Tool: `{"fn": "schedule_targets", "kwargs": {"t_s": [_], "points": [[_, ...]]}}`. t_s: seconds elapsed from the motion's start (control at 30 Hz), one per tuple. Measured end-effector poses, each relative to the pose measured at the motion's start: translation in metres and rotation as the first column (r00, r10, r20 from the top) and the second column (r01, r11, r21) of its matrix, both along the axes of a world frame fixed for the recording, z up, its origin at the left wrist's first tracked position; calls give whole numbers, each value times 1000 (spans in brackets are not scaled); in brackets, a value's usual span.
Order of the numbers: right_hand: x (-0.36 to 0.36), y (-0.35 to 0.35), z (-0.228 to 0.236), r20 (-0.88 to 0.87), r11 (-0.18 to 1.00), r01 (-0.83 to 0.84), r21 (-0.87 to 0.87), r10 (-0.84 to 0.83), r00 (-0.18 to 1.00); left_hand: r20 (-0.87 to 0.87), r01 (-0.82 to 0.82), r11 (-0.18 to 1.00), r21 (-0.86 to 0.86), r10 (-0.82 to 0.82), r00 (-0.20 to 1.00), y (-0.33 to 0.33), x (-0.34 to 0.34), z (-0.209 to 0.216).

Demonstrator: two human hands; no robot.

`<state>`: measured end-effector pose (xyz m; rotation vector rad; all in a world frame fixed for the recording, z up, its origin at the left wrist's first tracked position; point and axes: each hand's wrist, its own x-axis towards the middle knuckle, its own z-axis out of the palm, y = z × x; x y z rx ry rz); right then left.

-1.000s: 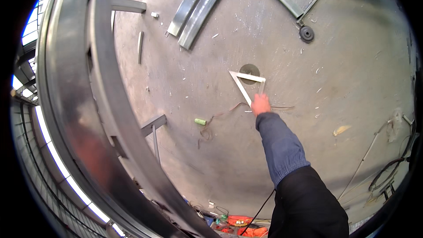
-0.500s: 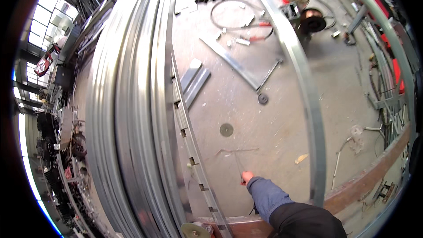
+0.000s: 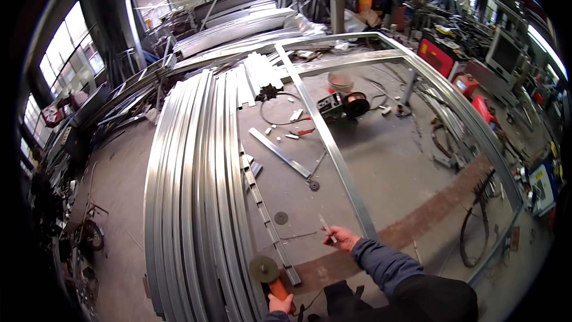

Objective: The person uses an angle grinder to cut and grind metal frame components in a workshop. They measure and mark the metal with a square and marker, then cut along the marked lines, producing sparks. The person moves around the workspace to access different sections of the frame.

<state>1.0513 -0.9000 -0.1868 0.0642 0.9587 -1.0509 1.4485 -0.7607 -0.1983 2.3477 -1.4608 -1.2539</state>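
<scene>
My left hand (image 3: 280,303) is closed round the orange body of an angle grinder (image 3: 278,289) at the bottom. Its greenish cutting disc (image 3: 263,269) faces up, beside the long stack of silver metal profiles (image 3: 193,203) on the left. My right hand (image 3: 343,238) reaches over the floor with its fingers pinched on a thin pale strip (image 3: 324,223), whose kind is too small to tell. Between the hands lies a notched metal bar (image 3: 262,203). A loose round disc (image 3: 281,218) and a thin rod (image 3: 300,236) lie on the floor ahead.
A large welded metal frame (image 3: 333,152) spans the right side, its middle bar ending near my right hand. Inside it stand a wire spool (image 3: 356,105) and a bucket (image 3: 341,81). A cut metal channel (image 3: 280,154) lies on the floor. A rusty beam (image 3: 417,217) crosses the front.
The view has tilted up, showing more of the workshop. My left hand has come into sight on the grinder. My right hand stays stretched forward, with the thin strip now pointing upward.
</scene>
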Motion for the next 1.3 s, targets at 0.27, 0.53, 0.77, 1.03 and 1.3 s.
{"fn": "schedule_targets", "kwargs": {"t_s": [0.27,0.53,0.77,1.03,1.3], "points": [[4,338,135,-144,930,338,-147,-358,922,-165,141,979,-148,-165,972,84,51,21],[85,523,158,-608,764,616,-192,-585,537,-108,402,733,-549,-539,835,171,53,74],[129,563,214,-947,943,194,-270,-296,124,-629,663,691,-289,-659,413,222,-26,180],[154,636,230,-926,875,-322,-361,-295,236,-787,629,674,-388,-597,154,329,-128,243],[109,756,162,-944,931,-168,-324,-307,124,-471,739,471,-483,-850,234,406,-157,259]]}}
